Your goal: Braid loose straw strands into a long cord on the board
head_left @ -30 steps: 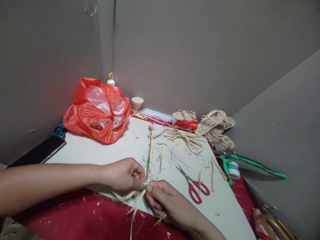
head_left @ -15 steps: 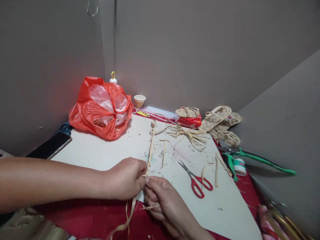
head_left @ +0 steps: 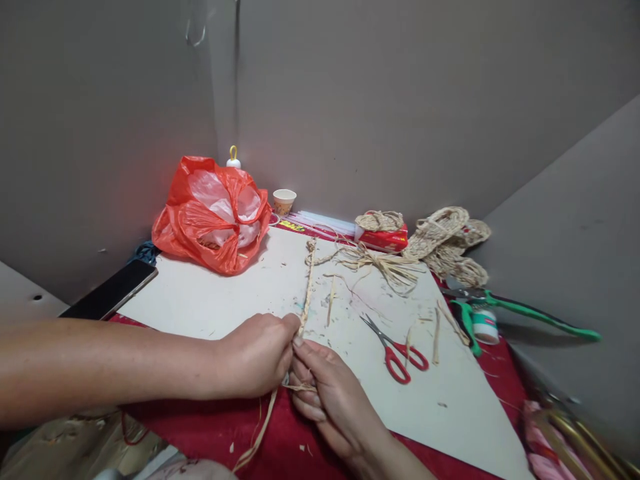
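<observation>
A thin pale straw braid runs from the far side of the white board toward me. At its near end my left hand is closed, pinching the braid between thumb and fingers. My right hand meets it there, thumb and fingertips closed on the braid's end; a loose strand passes through its curled fingers. Long straw strands hang below the left hand over the board's near edge. Red-handled scissors lie slightly open to the right of my right hand. The exact crossing of strands is hidden by my fingers.
A red plastic bag sits at back left, near a phone and a paper cup. Loose straw, coiled braids, green-handled pliers and a small white bottle lie on the right. Grey walls enclose the table.
The view has shifted slightly, so things on the table appear a little to the right. Both hands stay together at the braid's near end; the fingers have shifted slightly.
</observation>
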`<state>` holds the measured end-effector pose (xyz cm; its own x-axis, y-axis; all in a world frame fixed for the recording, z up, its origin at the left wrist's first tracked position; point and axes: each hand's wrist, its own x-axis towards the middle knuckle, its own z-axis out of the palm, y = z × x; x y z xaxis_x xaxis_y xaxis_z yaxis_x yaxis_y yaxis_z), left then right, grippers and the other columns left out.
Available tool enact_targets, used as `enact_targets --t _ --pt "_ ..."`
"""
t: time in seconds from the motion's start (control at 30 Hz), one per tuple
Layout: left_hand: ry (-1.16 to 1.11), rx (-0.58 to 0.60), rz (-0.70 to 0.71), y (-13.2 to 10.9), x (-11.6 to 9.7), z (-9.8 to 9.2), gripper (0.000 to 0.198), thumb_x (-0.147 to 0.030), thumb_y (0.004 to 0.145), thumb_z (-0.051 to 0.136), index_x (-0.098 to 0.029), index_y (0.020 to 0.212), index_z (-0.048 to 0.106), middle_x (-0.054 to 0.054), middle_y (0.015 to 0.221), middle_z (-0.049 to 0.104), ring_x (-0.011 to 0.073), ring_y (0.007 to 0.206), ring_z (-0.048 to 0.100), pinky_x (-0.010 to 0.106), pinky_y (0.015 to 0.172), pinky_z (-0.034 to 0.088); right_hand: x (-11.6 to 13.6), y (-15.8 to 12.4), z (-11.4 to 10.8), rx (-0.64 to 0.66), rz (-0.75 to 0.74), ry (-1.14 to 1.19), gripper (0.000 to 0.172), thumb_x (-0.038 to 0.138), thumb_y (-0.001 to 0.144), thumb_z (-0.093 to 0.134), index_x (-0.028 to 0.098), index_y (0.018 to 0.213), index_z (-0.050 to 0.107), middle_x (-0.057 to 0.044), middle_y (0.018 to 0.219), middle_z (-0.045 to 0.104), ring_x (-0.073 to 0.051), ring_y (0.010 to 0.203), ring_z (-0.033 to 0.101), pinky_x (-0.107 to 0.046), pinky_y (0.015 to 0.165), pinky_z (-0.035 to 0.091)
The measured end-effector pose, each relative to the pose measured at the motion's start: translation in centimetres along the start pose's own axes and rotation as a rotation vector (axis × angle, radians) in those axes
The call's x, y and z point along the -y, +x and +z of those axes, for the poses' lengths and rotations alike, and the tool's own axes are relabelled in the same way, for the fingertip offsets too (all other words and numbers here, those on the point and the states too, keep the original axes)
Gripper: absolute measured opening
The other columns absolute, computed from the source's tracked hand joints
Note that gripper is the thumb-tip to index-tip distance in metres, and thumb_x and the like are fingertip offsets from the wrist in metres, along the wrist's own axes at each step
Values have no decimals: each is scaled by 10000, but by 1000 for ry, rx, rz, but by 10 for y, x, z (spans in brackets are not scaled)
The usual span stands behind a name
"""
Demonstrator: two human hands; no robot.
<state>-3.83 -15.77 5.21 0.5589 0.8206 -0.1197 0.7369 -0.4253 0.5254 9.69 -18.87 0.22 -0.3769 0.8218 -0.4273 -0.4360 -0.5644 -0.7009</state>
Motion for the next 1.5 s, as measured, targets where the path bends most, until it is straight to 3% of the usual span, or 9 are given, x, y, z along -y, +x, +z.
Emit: enact_targets --t 0.37,0.53,0.7,0.8,0.87,1.0,1.23,1.37,1.5 --pt "-113 71 9 -9 0 9 125 -212 777 413 -171 863 494 66 727 619 159 606 556 217 527 366 1 -1 3 -88 9 -50 401 382 720 634 192 559 319 112 402 283 -3 328 152 -167 334 72" --pt "-226 88 23 -18 -1 -11 181 -218 779 443 -161 904 561 29 702 614 131 596 532 212 566 380 9 -4 3 -31 -8 -75 374 380 725 633 182 570 356 116 405 276 0 333 144 -166 335 58" --pt "-482 -93 -23 -1 12 -26 283 -241 782 471 -149 1031 566 25 838 617 126 738 540 229 701 400 20 -5 0 18 54 -117 190 320 745 613 145 764 539 128 401 276 -3 325 113 -158 331 39" --pt "-851 279 -92 16 22 -10 169 -274 781 453 -143 834 546 -7 693 558 101 604 501 235 644 404 25 -4 -3 65 55 -132 203 328 759 602 135 735 545 120 408 296 1 329 118 -157 331 40" --pt "-977 411 -136 23 25 1 158 -279 784 434 -154 717 503 -45 579 483 75 489 414 220 576 380 28 -4 -4 73 57 -155 217 333 760 600 131 701 543 119 405 291 1 331 113 -157 328 40" --pt "-877 318 10 25 26 2 174 -227 781 444 -141 669 544 -33 628 533 80 607 457 199 686 379 35 -6 -7 96 117 -188 208 332 756 596 141 693 540 123 408 269 1 331 105 -147 323 47" --pt "-939 355 84 27 32 -1 211 -203 790 423 -127 719 607 2 710 607 112 713 519 231 777 388 39 -7 -7 91 176 -205 226 362 779 575 159 702 513 116 443 282 5 338 104 -133 325 61" --pt "-1033 409 61 30 36 2 217 -285 792 494 -121 699 603 -21 610 523 83 585 436 205 625 357 40 -7 -9 59 177 -229 240 378 775 581 157 702 521 111 450 301 3 333 116 -136 318 63" --pt "-1130 507 -3 29 36 0 255 -340 806 506 -124 703 592 -77 422 316 56 385 224 226 413 156 39 -5 -15 104 177 -271 267 414 814 551 162 731 523 108 464 302 -9 345 114 -150 329 65"
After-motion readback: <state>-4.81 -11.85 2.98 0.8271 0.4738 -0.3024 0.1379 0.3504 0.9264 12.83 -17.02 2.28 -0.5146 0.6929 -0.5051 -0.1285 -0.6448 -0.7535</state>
